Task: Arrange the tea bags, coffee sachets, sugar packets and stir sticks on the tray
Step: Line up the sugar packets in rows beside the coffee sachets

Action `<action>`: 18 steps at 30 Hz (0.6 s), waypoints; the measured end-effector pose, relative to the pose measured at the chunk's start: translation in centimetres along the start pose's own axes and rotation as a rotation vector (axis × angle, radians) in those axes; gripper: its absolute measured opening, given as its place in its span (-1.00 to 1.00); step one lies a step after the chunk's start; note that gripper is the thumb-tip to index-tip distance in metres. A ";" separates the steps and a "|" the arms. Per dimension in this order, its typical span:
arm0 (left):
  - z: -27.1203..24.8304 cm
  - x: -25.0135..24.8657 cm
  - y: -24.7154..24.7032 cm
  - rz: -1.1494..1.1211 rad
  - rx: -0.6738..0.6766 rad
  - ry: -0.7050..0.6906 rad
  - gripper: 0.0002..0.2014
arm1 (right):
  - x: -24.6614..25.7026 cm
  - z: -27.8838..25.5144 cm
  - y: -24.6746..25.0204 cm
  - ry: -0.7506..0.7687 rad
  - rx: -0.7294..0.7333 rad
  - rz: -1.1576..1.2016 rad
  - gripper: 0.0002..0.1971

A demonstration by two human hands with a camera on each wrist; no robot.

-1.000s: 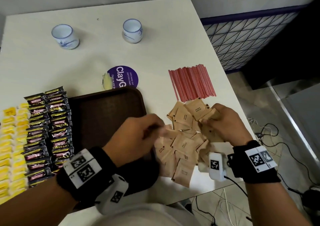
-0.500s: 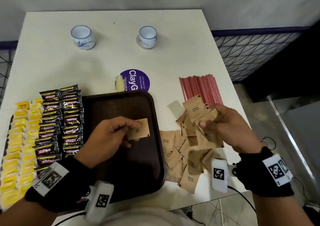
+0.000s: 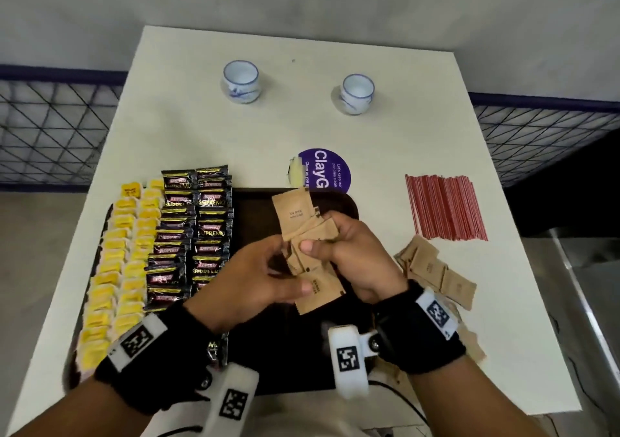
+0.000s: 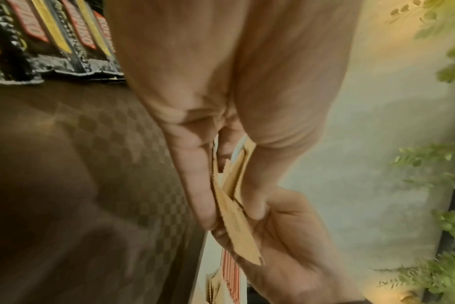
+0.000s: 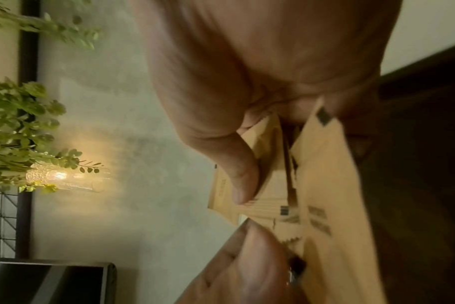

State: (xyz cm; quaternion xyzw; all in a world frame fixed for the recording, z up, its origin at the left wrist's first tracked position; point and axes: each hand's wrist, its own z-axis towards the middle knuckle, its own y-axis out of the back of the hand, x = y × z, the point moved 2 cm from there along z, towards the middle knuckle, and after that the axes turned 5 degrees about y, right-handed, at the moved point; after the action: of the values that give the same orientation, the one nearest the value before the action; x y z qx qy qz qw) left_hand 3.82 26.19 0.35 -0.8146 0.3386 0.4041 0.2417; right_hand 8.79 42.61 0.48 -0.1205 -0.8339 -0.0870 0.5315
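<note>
Room on the dark brown checkered plastic tray (image 3: 255, 208) is what we see first: its left half is filled by two columns of yellow tea bags (image 3: 114, 269) and two columns of black coffee sachets (image 3: 194, 232), while the middle and right stay bare up to the raised right rim. Above that bare stretch, both hands meet. Our right hand (image 3: 352, 248) curls its fingers and thumb round a loose fan of brown paper sugar packets (image 3: 298, 222). Our left hand (image 3: 255, 282) pinches one packet of that bunch between thumb and straight fingers, seen edge-on from the left wrist. More sugar packets (image 3: 436, 269) lie on the white table (image 3: 369, 128) just right of the tray, near its right edge, and the red stir sticks (image 3: 446, 212) lie farther back.
</note>
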 end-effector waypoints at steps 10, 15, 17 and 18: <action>-1.3 0.4 4.0 0.083 -0.181 -0.003 -0.53 | 0.6 1.6 -5.0 -0.021 -0.065 0.103 -0.86; -1.1 0.4 7.7 -0.088 -0.437 -0.014 -0.63 | 1.8 2.2 -4.0 -0.040 -0.028 0.021 -0.89; -0.9 0.1 8.3 -0.204 -0.483 -0.061 -0.64 | 1.7 2.2 -4.6 -0.088 0.085 -0.053 -0.91; -0.8 -0.1 8.4 -0.239 -0.484 -0.071 -0.65 | 1.6 2.2 -5.1 -0.109 0.135 -0.084 -0.93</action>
State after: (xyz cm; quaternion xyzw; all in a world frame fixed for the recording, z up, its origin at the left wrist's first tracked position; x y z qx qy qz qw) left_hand -2.11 20.23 -0.16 -0.8681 0.1250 0.4704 0.0975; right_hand 4.75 38.53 0.89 -0.0537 -0.8700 -0.0461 0.4879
